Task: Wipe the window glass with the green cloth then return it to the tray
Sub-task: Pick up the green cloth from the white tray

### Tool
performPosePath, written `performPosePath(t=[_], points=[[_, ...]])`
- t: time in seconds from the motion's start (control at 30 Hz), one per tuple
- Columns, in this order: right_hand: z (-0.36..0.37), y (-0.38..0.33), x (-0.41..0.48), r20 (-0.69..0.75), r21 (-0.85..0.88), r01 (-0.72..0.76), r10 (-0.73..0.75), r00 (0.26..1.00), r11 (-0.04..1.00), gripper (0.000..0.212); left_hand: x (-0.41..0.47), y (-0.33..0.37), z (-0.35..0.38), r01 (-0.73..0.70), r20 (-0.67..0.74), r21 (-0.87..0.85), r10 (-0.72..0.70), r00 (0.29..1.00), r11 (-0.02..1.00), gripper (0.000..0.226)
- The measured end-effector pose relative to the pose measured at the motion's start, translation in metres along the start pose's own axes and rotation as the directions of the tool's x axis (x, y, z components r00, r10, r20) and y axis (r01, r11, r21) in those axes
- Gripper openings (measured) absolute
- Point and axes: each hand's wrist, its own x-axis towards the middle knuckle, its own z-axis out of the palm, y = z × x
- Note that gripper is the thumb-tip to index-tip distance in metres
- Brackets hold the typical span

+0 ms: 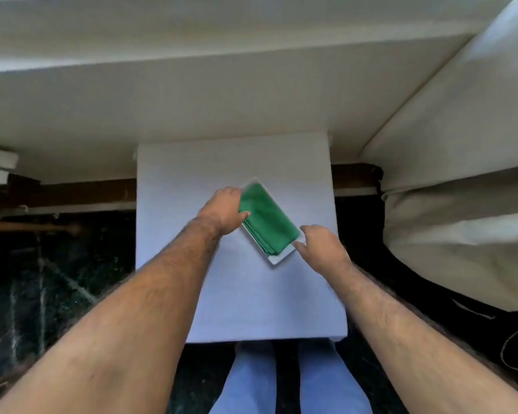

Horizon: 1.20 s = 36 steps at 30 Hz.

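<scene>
Fingers (244,216) of the left hand (222,210) curl onto the folded green cloth (266,221) lying in the white tray (277,258) on the worktop (192,174); right hand (320,246) fingers, loosely apart, steady the tray's near corner. A careless pull could drag the light tray along.

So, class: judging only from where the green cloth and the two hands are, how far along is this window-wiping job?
Nothing shows as done: no window glass is in view. The green cloth lies folded in the white tray on the white table. In hand: the left hand touches the cloth's edge and the right hand rests at the tray's near corner. Whether this is pickup or return cannot be told.
</scene>
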Motion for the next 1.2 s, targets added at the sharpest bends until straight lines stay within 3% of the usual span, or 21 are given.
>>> performPosePath(t=[0.27,0.6,0.73,0.9,0.97,1.1,1.2], points=[[0.056,0.003,0.047,-0.089,0.091,-0.102,0.11,0.99,0.991,0.039,0.041,-0.007,0.058,0.0,-0.051,0.13,0.007,0.999,0.992,0.054],[0.089,0.01,0.074,-0.17,0.047,-0.112,0.118,0.978,0.993,0.03,0.073,-0.008,0.09,0.146,-0.221,0.234,-0.094,0.971,0.961,0.044],[0.09,0.009,0.078,-0.189,0.105,-0.135,0.153,0.97,0.985,0.03,0.08,-0.006,0.09,0.268,-0.215,0.08,-0.246,0.945,0.96,0.04],[0.076,0.0,0.073,-0.183,0.239,-0.199,0.246,0.952,0.95,0.021,0.069,-0.001,0.079,0.23,-0.183,-0.019,-0.23,0.956,0.973,0.039],[0.065,-0.001,0.068,-0.162,0.327,-0.184,0.247,0.955,0.927,0.011,0.06,-0.002,0.074,0.219,-0.142,-0.166,-0.243,0.96,0.962,0.037],[0.038,-0.002,0.052,-0.124,0.628,-0.125,0.258,0.958,0.768,0.024,0.032,0.002,0.047,0.204,-0.083,-0.541,-0.294,0.952,0.816,0.049],[0.007,0.0,0.034,-0.151,0.716,-0.057,0.234,0.961,0.696,0.028,0.01,0.007,0.016,0.187,-0.074,-0.671,-0.317,0.946,0.717,0.056]])
